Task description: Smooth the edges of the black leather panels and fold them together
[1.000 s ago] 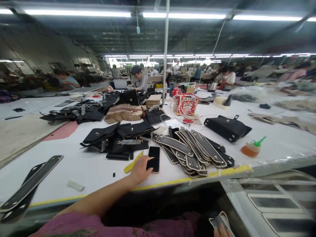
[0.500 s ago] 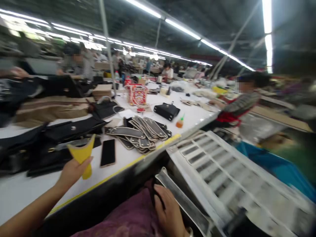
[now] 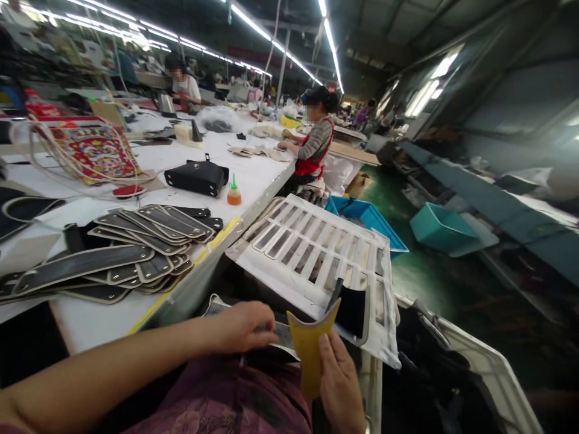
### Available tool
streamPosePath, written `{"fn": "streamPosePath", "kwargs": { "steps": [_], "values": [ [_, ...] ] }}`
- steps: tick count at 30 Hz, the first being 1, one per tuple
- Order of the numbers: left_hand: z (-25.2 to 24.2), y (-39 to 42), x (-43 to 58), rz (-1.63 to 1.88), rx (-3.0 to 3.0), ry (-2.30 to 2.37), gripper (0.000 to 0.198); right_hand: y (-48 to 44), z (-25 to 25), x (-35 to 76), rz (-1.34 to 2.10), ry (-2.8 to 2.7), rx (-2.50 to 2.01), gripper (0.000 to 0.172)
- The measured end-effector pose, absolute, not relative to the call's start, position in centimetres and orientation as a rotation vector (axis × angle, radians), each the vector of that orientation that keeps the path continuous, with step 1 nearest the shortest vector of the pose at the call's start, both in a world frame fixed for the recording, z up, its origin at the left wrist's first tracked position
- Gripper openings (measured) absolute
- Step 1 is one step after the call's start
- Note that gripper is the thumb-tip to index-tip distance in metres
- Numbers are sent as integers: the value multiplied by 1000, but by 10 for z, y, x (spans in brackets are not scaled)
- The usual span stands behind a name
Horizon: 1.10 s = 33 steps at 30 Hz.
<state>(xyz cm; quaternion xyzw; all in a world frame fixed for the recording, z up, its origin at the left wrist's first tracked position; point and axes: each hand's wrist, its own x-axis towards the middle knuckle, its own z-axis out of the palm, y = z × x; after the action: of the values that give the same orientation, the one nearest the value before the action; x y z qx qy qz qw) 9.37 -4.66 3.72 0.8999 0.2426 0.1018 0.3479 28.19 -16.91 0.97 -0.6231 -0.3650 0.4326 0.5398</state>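
My right hand (image 3: 340, 383) grips a flat yellow scraper (image 3: 308, 355) with a flared, curved-in top edge, thumb in front, upright over my lap. My left hand (image 3: 251, 327) lies just left of it with bent fingers, above a dark piece with a pale edge (image 3: 218, 304) that is mostly hidden by the hand and forearm. Whether those fingers pinch anything does not show. On the table left of the hands lies a heap of dark, pale-edged straps with metal rivets (image 3: 149, 241). A white slotted rack (image 3: 312, 253) stands just beyond my hands.
A black case (image 3: 198, 176), a small orange bottle with green tip (image 3: 234, 191) and a red printed bag (image 3: 93, 150) sit on the white table (image 3: 262, 175). A person in a red apron (image 3: 314, 141) works farther along. Blue bins (image 3: 362, 223) and a crate of dark pieces (image 3: 479, 361) are right.
The view has swung right. The yellow scraper has passed from my left hand to my right, and my left hand has come over from the table to my lap.
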Motion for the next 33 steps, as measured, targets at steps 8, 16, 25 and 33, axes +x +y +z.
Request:
{"fn": "streamPosePath", "kwargs": {
  "steps": [8,16,25,33],
  "values": [
    [-23,16,171,-365,2113,196,42,-163,-30,351,1000,-1378,-2043,40],
    [-56,43,199,-464,1719,-83,52,-113,-29,346,608,-1878,-2400,40],
    [-104,40,209,-431,1136,-34,53,-86,-49,349,421,-2052,-2299,40],
    [-122,44,200,-425,933,-175,63,-53,-48,355,477,-2367,-1963,37]
  ]
}}
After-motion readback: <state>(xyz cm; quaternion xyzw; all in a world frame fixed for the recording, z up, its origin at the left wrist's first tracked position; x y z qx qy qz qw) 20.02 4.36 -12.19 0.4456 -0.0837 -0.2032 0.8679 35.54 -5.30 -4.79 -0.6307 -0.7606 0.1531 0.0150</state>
